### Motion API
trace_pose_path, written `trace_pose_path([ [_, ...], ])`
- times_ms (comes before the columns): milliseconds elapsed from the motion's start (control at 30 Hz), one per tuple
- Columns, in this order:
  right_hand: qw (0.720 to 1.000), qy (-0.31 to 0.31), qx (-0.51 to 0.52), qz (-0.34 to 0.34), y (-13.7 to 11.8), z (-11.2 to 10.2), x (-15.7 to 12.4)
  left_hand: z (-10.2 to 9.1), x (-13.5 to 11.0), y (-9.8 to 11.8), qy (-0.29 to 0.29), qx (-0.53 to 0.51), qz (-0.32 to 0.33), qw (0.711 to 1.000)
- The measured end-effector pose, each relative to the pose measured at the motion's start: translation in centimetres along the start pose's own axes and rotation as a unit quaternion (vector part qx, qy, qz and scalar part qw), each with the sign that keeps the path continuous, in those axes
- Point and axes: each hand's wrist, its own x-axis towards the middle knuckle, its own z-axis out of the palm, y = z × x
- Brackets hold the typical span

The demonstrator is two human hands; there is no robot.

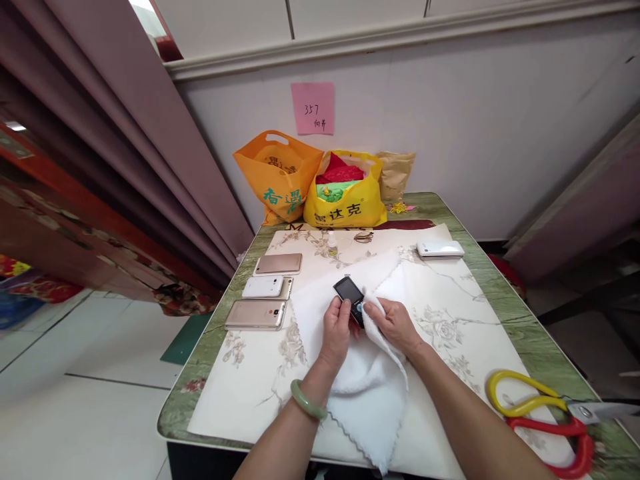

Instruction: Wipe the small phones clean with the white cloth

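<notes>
Wiping step in hand, by my read: my left hand pinches a small black phone by its lower edge, fingers closed around it, screen tilted up and away from me. My right hand is curled shut on a fold of white cloth and presses that fold against the phone's right side. The rest of the cloth drapes down between my forearms and hangs over the near table edge.

Pose: both forearms come in from below and converge; left wrist, with a green bangle, is cocked upward; right wrist lies flatter, palm down over the cloth.

Next move, as I judge it, calls for a firm left pinch so the phone does not slip while the cloth drags across the glass, and then a turn of the phone to reach the back.

Left of my left hand: three phones in a column, a rose-gold phone farthest, a white phone in the middle, a gold phone nearest. Beyond my right hand, well apart: a white device. Straight ahead, past the phone: a small dropper bottle. Near my right elbow: yellow-and-red scissors.
</notes>
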Motion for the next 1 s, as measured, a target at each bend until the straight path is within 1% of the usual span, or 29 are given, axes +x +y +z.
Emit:
trace_pose_path([
  [67,1.0,0.009,-0.027,-0.004,0.1,0.1,0.0,0.2,-0.1,0.3,0.015,0.017,0.033,0.999],
  [133,0.998,0.018,-0.059,-0.007,0.2,0.3,0.0,0.3,-0.3,0.5,0.01,0.021,0.047,0.999],
  [267,0.997,0.026,-0.077,-0.003,0.4,0.6,0.0,0.4,-0.5,0.6,-0.038,0.005,0.013,0.999],
  [367,0.997,0.046,-0.069,0.003,0.5,0.8,-0.1,0.6,-0.6,0.7,-0.063,0.01,0.008,0.998],
  [500,0.994,0.099,-0.021,0.029,0.7,0.8,-0.2,0.5,-0.9,0.9,-0.125,0.058,0.013,0.99],
  [667,0.978,0.159,0.099,0.088,1.0,0.8,-0.1,0.2,-1.0,1.2,-0.214,0.1,0.007,0.972],
  [733,0.973,0.17,0.125,0.099,1.1,0.9,0.0,0.1,-1.0,1.0,-0.228,0.097,-0.002,0.969],
  [800,0.969,0.178,0.137,0.102,1.2,0.9,0.1,0.2,-1.0,0.8,-0.216,0.079,-0.014,0.973],
  [867,0.966,0.189,0.141,0.105,1.3,1.0,0.1,0.3,-1.0,0.5,-0.182,0.051,-0.024,0.982],
  [933,0.965,0.199,0.137,0.105,1.4,1.0,0.2,0.4,-0.8,0.4,-0.124,0.018,-0.037,0.991],
  [1000,0.966,0.204,0.118,0.102,1.5,1.0,0.2,0.5,-0.4,0.3,-0.039,-0.029,-0.049,0.998],
])
